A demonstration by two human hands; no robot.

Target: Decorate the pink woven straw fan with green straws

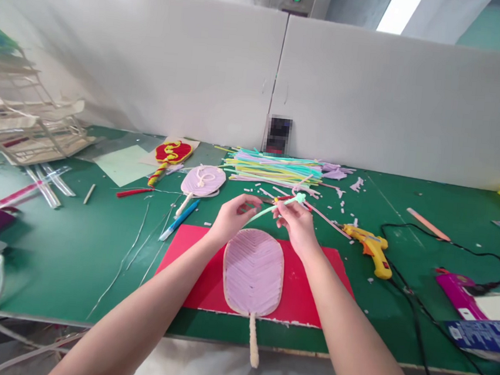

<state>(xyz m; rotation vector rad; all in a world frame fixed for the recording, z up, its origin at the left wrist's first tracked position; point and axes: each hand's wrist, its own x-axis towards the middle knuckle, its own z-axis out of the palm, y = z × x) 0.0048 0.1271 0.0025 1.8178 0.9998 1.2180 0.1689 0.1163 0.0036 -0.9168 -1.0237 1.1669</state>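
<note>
My right hand (294, 222) pinches a mint-green pipe cleaner (265, 214), with a small looped green shape (301, 198) at its far end. Just left of it, my left hand (239, 217) is loosely curled, thumb and fingertips apart, close to the pipe cleaner's lower end. Below both hands lies a pale purple fan (253, 273) with a cream wrapped handle (253, 344). It rests on a red board (306, 293), the handle reaching past the table's front edge. Partly hidden behind my fingers is a tool with red parts (280, 199).
A pile of pastel pipe cleaners (273, 169) lies at the back. A yellow glue gun (372, 249) with a black cord is on the right. To the left are a smaller purple fan (203, 181), a red-and-yellow fan (172, 153), a blue pen (179, 220) and thin wires.
</note>
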